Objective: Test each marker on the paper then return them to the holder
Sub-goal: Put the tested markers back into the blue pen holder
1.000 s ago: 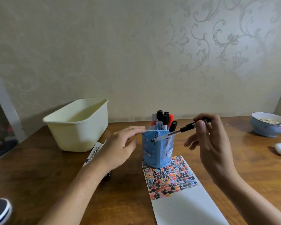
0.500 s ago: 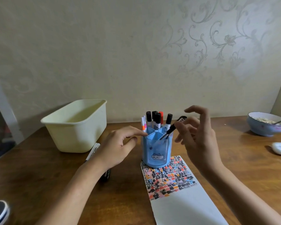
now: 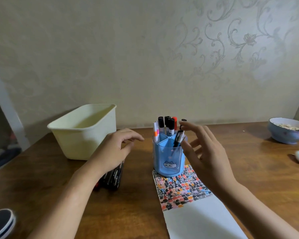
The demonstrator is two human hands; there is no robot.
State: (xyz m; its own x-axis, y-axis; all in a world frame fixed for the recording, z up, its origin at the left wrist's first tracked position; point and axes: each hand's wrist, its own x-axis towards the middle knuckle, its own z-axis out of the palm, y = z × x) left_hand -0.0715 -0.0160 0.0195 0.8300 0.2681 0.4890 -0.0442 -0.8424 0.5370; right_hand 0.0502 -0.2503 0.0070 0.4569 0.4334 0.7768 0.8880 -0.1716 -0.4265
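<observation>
Patterned pale wallpaper backs a brown wooden table, where a blue holder stands on the far end of a sheet of paper. The right hand hovers just beside the holder's right side with its fingers spread and nearly straight, gripping nothing; their tips sit close to a black pen that leans tilted in the holder's front right compartment (whether a fingertip actually touches it is hard to say). The left hand hangs to the left of the holder, apart from it, fingers loosely curled and holding nothing. Beneath its wrist lies a cluster of dark markers flat on the table.

Inside the holder's rear compartments stand several upright markers — black caps, one orange-red cap, and white barrels with pink and orange bands. The paper's far part is covered with small colour swatches — black, orange, pink — while its near part is blank.

Further out, a cream plastic tub sits at the left rear, and a blue bowl with food rests at the right edge.
</observation>
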